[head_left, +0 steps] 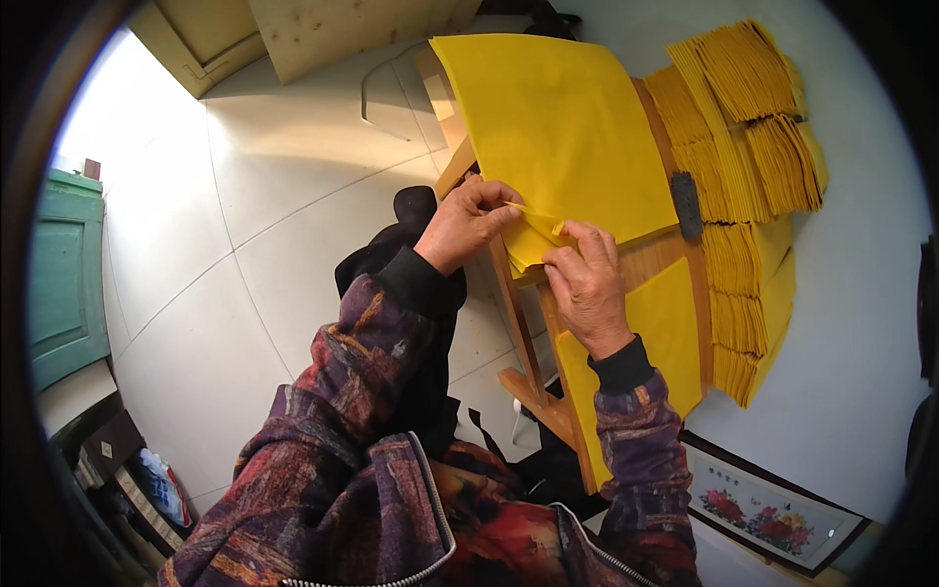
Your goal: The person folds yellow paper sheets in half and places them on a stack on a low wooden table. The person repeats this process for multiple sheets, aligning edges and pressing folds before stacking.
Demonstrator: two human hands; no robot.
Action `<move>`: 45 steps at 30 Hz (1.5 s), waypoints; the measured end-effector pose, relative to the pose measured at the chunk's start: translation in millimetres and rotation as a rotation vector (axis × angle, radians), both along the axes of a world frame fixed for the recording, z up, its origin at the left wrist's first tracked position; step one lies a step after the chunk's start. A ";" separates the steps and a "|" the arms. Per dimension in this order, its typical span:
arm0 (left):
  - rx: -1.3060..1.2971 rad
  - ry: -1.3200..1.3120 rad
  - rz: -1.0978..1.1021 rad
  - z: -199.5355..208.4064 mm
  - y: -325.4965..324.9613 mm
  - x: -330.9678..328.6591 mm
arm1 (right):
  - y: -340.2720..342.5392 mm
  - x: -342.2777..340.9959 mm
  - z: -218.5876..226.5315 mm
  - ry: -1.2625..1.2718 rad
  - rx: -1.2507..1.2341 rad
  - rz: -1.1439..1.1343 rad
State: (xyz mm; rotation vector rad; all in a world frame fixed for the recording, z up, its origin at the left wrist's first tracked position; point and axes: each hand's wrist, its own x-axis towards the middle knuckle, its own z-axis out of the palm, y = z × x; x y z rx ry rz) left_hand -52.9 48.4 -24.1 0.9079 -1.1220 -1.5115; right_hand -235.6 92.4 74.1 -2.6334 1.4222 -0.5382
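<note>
Purple-patterned jacket (342, 489) closest to us, both its cuffs reaching forward to a yellow sheet (562, 137) on the wooden table (641, 256). Its long axis runs away from the wearer, far end leaning left — the near left corner is turned up. Left hand (469, 223) pinches that corner, thumb against finger; right hand (592, 284) meets the fold with bent fingers — whether gripping, I can't tell.

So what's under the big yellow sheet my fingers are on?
A wooden table shows past the edges of the big yellow sheet. The tabletop directly beneath is covered, so I can't tell whether anything else lies between them.
</note>
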 end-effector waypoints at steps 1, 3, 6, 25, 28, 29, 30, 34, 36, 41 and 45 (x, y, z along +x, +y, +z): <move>0.001 0.009 -0.001 0.7 0.1 0.0 | -0.4 0.0 0.0 -0.028 0.034 -0.017; -0.011 -0.025 0.001 2.4 -0.2 0.7 | -1.7 -0.6 0.5 -0.093 0.105 -0.043; -0.007 -0.047 0.003 5.0 -0.4 1.3 | -6.5 -3.1 1.4 -0.185 0.209 -0.062; 0.000 -0.149 -0.008 12.0 0.1 4.2 | -28.6 -14.7 8.0 -0.429 0.538 -0.199; 0.020 -0.061 -0.045 15.7 2.8 8.1 | -27.5 -8.5 5.1 -0.527 0.513 -0.267; 0.055 -0.012 -0.072 15.8 4.2 8.5 | -27.3 -6.4 4.1 -0.574 0.505 -0.279; 0.075 0.046 -0.089 15.4 5.4 8.6 | -27.6 -4.6 3.4 -0.573 0.480 -0.286; 0.064 -0.046 -0.072 10.4 2.9 9.3 | -23.0 0.0 3.2 -0.540 0.419 -0.300; 0.057 -0.085 -0.037 8.4 1.6 8.0 | -17.8 2.3 2.4 -0.504 0.325 -0.281; 0.064 0.050 -0.020 8.1 3.5 5.3 | -9.8 7.8 -7.6 -0.080 -0.073 -0.252; 0.057 0.029 -0.017 8.9 3.6 8.4 | -18.0 3.6 -9.5 -0.182 0.000 -0.266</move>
